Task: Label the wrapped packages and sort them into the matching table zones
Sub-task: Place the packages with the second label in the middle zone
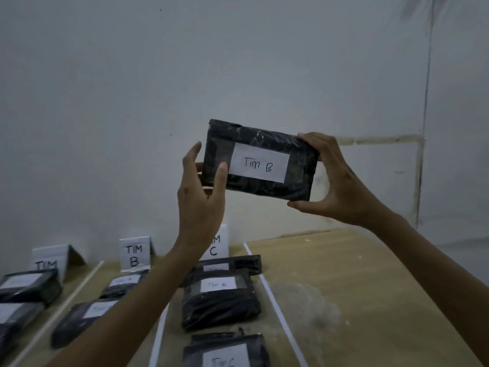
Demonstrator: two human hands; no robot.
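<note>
I hold a black wrapped package (254, 144) up in front of the wall, its white label reading "TIM B" facing me. My left hand (202, 192) grips its left end, thumb on the front. My right hand (333, 178) grips its right end between fingers on top and thumb underneath. Below on the wooden table (370, 300), folded paper signs mark zones: "TIM" at the left (49, 260), "TIM B" (135, 254), "TIM C" (218, 245). Labelled black packages lie in each zone.
White strips (275, 300) divide the table into lanes. Two packages (26, 287) lie in the left lane, two (87, 316) in the B lane, three (219, 300) in the C lane, one of them labelled "TIM B". The right part of the table shows bare wood with a pale dusty patch.
</note>
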